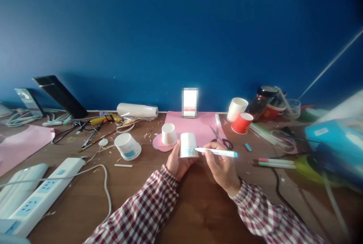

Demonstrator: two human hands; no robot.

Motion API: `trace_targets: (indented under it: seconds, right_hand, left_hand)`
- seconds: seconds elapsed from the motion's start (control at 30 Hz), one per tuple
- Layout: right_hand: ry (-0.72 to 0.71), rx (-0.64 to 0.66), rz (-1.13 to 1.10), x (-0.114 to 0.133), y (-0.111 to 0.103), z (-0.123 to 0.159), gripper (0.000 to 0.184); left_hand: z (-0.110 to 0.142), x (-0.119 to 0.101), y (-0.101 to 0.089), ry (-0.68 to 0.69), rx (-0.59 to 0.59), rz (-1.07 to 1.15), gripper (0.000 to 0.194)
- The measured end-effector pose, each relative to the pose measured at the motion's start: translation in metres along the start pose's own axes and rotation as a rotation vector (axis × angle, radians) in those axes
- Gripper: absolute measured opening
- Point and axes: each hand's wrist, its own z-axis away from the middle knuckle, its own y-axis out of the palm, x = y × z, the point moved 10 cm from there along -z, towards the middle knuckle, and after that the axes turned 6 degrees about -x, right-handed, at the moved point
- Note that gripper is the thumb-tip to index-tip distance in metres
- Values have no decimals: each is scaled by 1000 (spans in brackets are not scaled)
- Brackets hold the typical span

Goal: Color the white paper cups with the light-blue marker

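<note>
My left hand (176, 162) is wrapped round a white paper cup (187, 140), which is upside down with its wide rim toward the table. Light blue strokes mark the side of the cup. In my right hand (222, 168) is a white marker pen (217, 152) with a blue end, its tip at the cup's right side. Just behind the left hand, another white paper cup (169, 135) stands on pink paper discs (157, 143). A pair of scissors (219, 140) lies beyond the right hand on a pink sheet (181, 123).
To the left are a cup with blue marks (126, 147), a power strip (48, 183) and a loose cable (106, 187). A sleeve of cups (137, 110) lies by the wall. Rightward stand a red cup (242, 123) and a white cup (237, 108), with markers (276, 162) nearer me.
</note>
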Motion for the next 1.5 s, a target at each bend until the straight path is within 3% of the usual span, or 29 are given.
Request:
trace_targets:
  seconds: [0.57, 0.73, 1.1, 1.5]
  right_hand:
    - [8, 51, -31, 2, 6, 5, 15]
    - [24, 9, -32, 0, 2, 3, 14]
    - [-12, 32, 20, 6, 3, 4, 15]
    - [-3, 122, -12, 8, 10, 5, 15]
  left_hand:
    - [-1, 5, 3, -9, 55, -4, 47]
    - [0, 2, 1, 27, -6, -15, 45]
    - [0, 4, 4, 13, -4, 11, 41]
    - [0, 4, -2, 6, -77, 6, 37]
